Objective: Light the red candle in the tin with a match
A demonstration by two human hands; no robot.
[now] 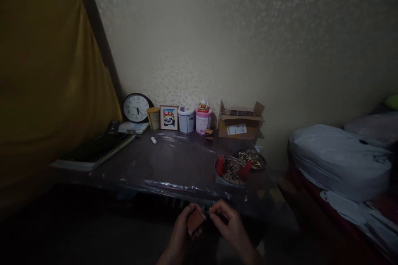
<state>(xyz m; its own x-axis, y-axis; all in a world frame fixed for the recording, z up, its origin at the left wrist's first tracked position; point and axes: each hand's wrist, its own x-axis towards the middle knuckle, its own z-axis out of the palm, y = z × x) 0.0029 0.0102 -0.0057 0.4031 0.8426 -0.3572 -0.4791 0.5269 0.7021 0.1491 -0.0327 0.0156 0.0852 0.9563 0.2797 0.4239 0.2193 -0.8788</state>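
Note:
My left hand (183, 223) is closed around a small reddish-brown matchbox (195, 220), held low in front of the table's near edge. Just to the right, my right hand (226, 220) pinches thumb and forefinger together on a tiny pale piece (210, 209), which looks like a matchstick; most of it is hidden by the fingers. A short gap separates the two hands. Beyond them on the table stands a round dish (231, 170) with mottled dark and pale contents and red candle-like pieces (220, 165) at its sides.
Behind that dish is a second round dish (252, 159) with pale sticks. Along the wall stand a clock (137, 107), a framed panda picture (169, 118), two tubs (186, 120) and an open cardboard box (238, 127). A white bag (338, 161) lies at right; a yellow curtain (52, 58) hangs left.

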